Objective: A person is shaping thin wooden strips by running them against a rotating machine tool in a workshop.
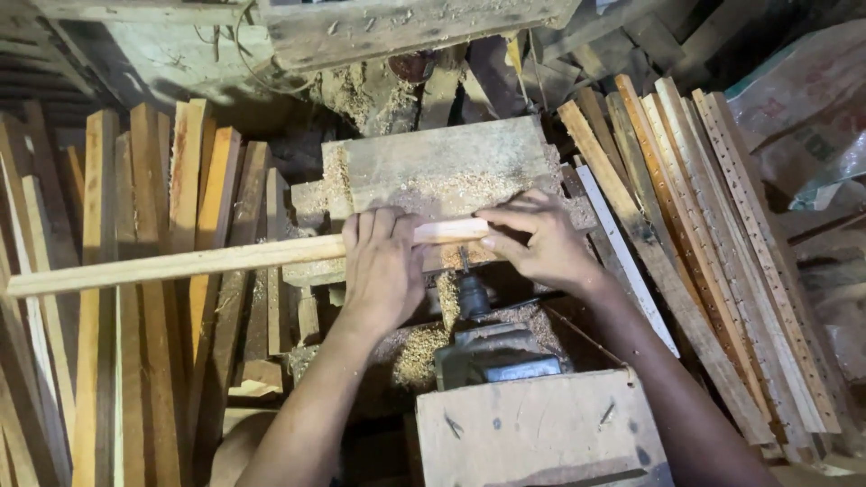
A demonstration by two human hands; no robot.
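Two bare hands are pressed on one long pale wooden strip [225,260], which is laid across a sawdust-covered wooden block [433,176] that serves as the counter, directly above the dark drill chuck [471,293]. The left hand [383,266] is laid flat over the strip just left of the chuck, its grip closed down on the wood with fingers curled over the far edge; the right hand [537,239] is pinched on the strip's right end, just right of the chuck, fingertips closed on it. One bit is seen rising from the chuck toward the strip's underside, between the two hands. Slipping is judged the main risk: both hands lie very near the bit, and loose sawdust [419,352] on the block could let the strip skid, so that a finger is carried onto the point. Most of the strip hangs unsupported far to the left of the chuck, so a tilt or twist could be caused by its own weight, and the bit could be bent or the hole spoiled. One wooden box [532,428] is seen below the chuck. Two stacks of strips are counted: plain ones [135,271] left of the chuck, too overlapped for an exact count, and drilled ones [713,243] to its right, likewise uncountable.
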